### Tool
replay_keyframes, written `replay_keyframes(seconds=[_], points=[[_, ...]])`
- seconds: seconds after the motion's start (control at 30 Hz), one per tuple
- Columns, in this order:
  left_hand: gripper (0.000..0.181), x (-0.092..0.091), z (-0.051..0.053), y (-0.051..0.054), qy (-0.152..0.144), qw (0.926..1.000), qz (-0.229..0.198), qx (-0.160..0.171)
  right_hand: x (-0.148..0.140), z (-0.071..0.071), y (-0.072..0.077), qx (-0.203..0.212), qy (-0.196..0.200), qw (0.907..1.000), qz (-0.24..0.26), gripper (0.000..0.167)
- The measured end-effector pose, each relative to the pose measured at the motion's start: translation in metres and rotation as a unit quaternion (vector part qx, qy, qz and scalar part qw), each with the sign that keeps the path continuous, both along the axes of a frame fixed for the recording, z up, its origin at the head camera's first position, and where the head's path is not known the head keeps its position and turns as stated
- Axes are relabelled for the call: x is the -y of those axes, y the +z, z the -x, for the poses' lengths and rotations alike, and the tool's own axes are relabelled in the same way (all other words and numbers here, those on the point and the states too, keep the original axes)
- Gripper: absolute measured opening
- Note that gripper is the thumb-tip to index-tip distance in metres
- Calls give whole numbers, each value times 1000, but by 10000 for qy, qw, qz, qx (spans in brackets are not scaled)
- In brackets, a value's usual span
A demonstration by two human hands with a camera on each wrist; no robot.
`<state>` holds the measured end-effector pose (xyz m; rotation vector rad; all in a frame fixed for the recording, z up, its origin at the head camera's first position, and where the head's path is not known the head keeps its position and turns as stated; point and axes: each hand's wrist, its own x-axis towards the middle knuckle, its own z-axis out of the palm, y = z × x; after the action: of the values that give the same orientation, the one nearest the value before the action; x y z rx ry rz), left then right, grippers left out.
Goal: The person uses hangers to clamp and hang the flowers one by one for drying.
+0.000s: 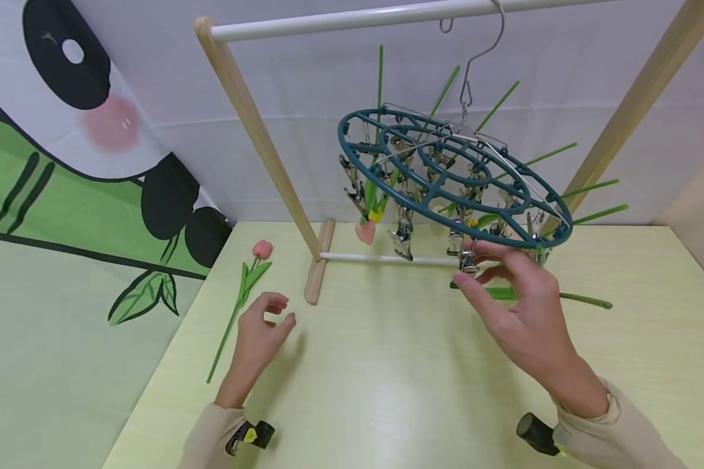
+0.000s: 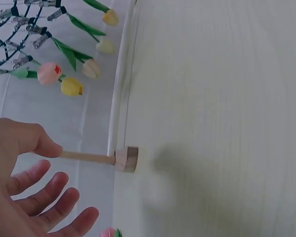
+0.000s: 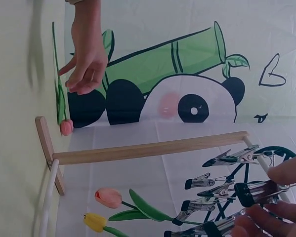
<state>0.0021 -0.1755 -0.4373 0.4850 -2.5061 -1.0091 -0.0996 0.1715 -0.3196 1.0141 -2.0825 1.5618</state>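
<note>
A dark teal round clip hanger [image 1: 399, 195] hangs tilted from a white bar, with metal clips around its rings. Near its lower front edge my right hand [image 1: 525, 303] pinches one metal clip [image 3: 256, 192] between thumb and fingers. Several artificial tulips are held in other clips, among them a pink tulip [image 3: 108, 197] and a yellow tulip [image 3: 95, 222]. Behind the right hand runs a green stem [image 1: 586, 299]; its flower end is hidden. My left hand [image 1: 258, 335] hovers over the table, fingers loosely bent and holding nothing. Beside it lies another pink tulip [image 1: 262, 249].
The white bar [image 1: 340, 21] rests on wooden posts [image 1: 258, 130], one at each side, with a wooden foot [image 1: 319, 267] on the pale table [image 1: 375, 391]. A lower white rod [image 1: 387, 259] crosses the back. A cloth with a panda drawing [image 1: 64, 117] hangs behind, at left.
</note>
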Motion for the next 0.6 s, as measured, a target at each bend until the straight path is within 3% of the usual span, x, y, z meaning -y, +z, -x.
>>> replay_keyframes(seconds=[0.4,0.6], points=[[27,42,-11,-14,826,9942,-104,675,-1,1,4,47,-110,9999,-90,33],[27,62,-17,-20,1047,9911,-6,824,-3,0,7,227,-113,9997,-73,33]])
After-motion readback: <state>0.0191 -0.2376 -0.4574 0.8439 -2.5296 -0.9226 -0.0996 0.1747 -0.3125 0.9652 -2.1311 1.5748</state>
